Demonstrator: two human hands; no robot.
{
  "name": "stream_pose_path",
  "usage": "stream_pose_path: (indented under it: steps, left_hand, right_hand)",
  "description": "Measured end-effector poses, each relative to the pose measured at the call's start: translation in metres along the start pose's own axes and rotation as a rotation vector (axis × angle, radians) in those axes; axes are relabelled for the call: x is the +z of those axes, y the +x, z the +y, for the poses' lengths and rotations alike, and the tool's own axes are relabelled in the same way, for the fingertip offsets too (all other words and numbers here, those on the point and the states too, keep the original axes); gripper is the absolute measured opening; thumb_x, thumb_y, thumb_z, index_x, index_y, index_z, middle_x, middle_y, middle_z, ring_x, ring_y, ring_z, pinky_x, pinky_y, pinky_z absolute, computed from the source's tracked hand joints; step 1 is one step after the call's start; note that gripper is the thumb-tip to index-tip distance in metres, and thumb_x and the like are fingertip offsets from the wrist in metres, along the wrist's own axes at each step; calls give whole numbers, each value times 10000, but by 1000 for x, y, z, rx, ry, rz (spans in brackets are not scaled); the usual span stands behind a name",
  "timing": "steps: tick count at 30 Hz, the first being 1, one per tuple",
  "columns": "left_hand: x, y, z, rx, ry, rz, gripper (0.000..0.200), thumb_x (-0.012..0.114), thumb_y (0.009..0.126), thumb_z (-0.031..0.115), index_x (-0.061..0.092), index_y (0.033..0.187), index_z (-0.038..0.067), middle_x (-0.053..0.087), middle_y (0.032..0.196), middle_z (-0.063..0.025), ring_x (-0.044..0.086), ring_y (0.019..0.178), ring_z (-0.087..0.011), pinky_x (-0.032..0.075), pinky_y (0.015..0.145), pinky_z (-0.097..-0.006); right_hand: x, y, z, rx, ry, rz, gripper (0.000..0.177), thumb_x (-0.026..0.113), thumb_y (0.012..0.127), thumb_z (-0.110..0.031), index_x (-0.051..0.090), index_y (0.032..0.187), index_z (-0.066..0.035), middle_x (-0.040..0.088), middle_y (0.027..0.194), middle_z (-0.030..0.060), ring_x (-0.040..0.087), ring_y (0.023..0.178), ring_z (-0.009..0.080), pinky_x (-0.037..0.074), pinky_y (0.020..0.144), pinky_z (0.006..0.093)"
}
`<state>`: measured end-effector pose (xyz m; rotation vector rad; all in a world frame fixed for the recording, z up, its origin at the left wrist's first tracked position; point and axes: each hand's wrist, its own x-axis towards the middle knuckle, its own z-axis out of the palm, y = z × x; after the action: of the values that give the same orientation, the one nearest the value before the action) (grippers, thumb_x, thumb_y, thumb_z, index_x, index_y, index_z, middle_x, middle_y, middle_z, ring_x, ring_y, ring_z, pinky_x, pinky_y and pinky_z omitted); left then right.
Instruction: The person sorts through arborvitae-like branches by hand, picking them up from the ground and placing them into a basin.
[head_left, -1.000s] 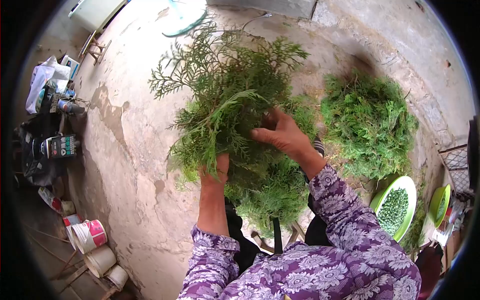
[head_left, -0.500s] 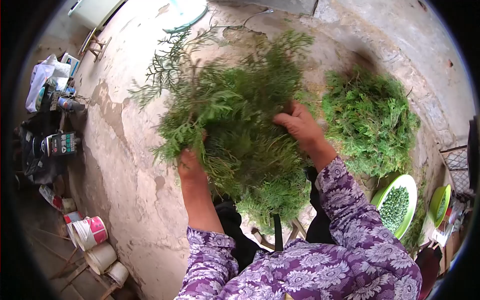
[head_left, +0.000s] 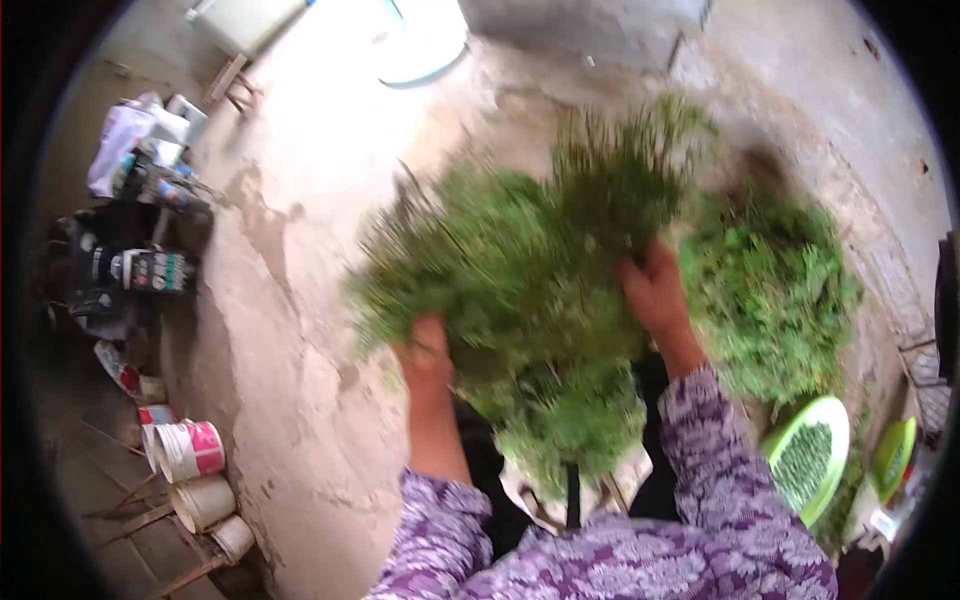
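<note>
A big bunch of feathery evergreen branches is spread out before me, blurred by motion. My left hand grips its lower left side, with the fingers partly hidden in the foliage. On the right side, my right hand is closed around stems, thumb uppermost. More green sprigs hang or lie below the bunch, between my knees; what bears them is hidden.
A heap of cut evergreen branches lies on the floor at right. Nearer stand a green basin of small green pieces and a smaller green basin. White buckets, a black bag and a low stool line the left.
The view has shifted, so the scene sits farther right and lower. The long sprig at the bunch's upper left no longer stands out. Both hands keep their hold.
</note>
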<state>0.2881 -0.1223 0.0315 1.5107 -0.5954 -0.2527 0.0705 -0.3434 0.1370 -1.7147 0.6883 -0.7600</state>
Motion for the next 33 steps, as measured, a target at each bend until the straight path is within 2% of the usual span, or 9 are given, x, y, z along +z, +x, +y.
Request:
stream_pose_path:
  steps: [3, 7, 12, 20, 24, 25, 29, 31, 33]
  left_hand:
    - [31, -24, 17, 72, 79, -12, 398, 437, 873, 282, 434, 1166, 12, 498, 1132, -115, 478, 1022, -220, 395, 887, -353]
    - [64, -35, 33, 54, 162, -44, 408, 405, 883, 298, 420, 1187, 27, 484, 1164, -116, 453, 1064, -228, 353, 925, -360]
    - [84, -49, 46, -95, 253, -83, 418, 373, 892, 313, 407, 1208, 41, 471, 1197, -116, 429, 1106, -236, 311, 963, -368]
    - [113, -40, 121, -652, -509, -237, 387, 626, 767, 161, 510, 1106, 14, 545, 1067, -54, 496, 963, -151, 393, 846, -290]
    - [116, -38, 115, -518, -427, -348, 466, 666, 729, 139, 466, 1136, 30, 540, 1022, -43, 513, 917, -145, 428, 807, -304]
    - [119, -39, 110, -519, -321, -236, 448, 669, 725, 147, 481, 1115, 31, 547, 986, -43, 516, 898, -145, 427, 797, -303]
    - [112, -31, 107, -422, -202, -137, 394, 678, 710, 178, 536, 1045, 25, 565, 955, -55, 527, 872, -150, 426, 782, -308]
    - [108, -30, 106, -434, -157, -92, 366, 669, 719, 181, 549, 1025, 19, 568, 971, -61, 529, 872, -151, 425, 781, -310]
    - [99, -29, 92, -446, -111, -48, 341, 660, 728, 185, 561, 1005, 14, 570, 987, -66, 532, 871, -152, 425, 780, -312]
  right_hand:
    - [11, -3, 2, -92, -355, 8, 260, 512, 704, -70, 523, 943, 31, 566, 839, 211, 562, 752, 311, 438, 650, 351]
    - [43, -20, -16, -74, -203, -64, 212, 524, 679, -71, 558, 880, -14, 556, 744, 208, 549, 682, 371, 446, 586, 386]
    - [63, -30, -22, -208, -212, -132, 215, 561, 654, -82, 581, 866, -57, 544, 688, 181, 524, 607, 377, 427, 523, 423]
    - [48, -25, -9, -279, -325, -207, 222, 595, 646, -98, 545, 857, -50, 536, 667, 164, 529, 608, 365, 420, 501, 388]
    - [60, -42, 8, -277, -478, -121, 221, 613, 618, -143, 540, 809, -60, 553, 782, 136, 526, 754, 324, 405, 607, 372]
    - [63, -48, 6, -209, -457, -107, 230, 614, 606, -150, 539, 806, -65, 553, 841, 131, 514, 825, 311, 397, 655, 368]
    - [71, -53, 11, -212, -480, -225, 234, 620, 593, -169, 555, 791, -63, 491, 787, 124, 463, 814, 290, 348, 713, 383]
    - [63, -53, -1, -485, -598, -290, 230, 622, 618, -170, 548, 788, -35, 488, 782, 132, 481, 818, 298, 374, 702, 372]
    - [61, -49, -4, -413, -476, -336, 244, 627, 625, -168, 546, 797, -15, 502, 815, 144, 493, 806, 305, 393, 683, 375]
